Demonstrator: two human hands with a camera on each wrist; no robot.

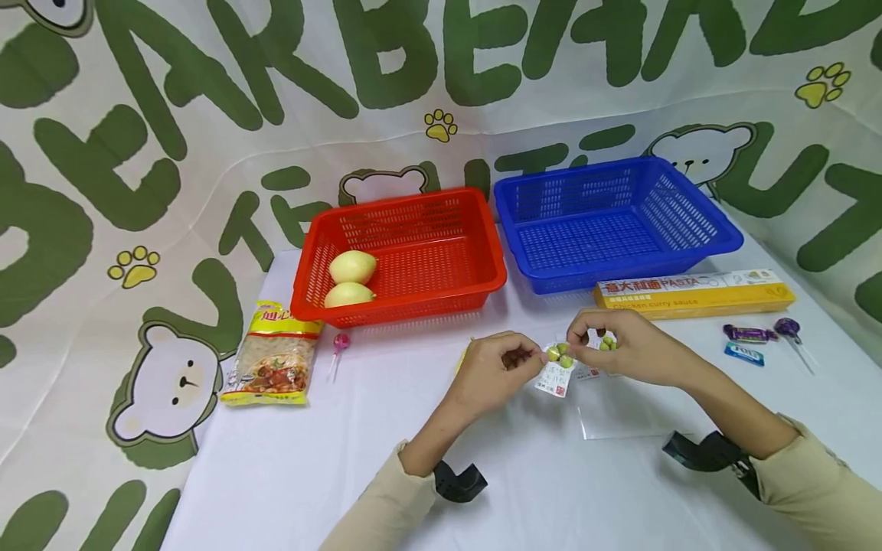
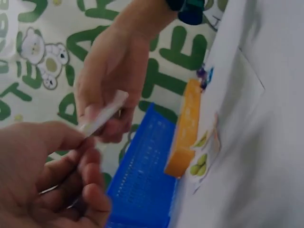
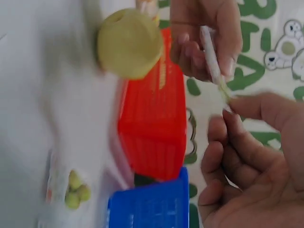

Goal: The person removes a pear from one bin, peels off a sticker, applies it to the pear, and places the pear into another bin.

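Both forearms reach in from the lower frame, meeting at centre: left hand (image 1: 492,367) and right hand (image 1: 623,344) have fingers curled, thumb and fingertips pinched, wrists strapped

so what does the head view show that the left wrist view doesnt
Only the head view shows the red basket with two yellow fruits, the noodle bag and the pink lollipop. Only the left wrist view shows the sachet edge-on. Both show the left hand and right hand pinching it, the blue basket and the pasta box.
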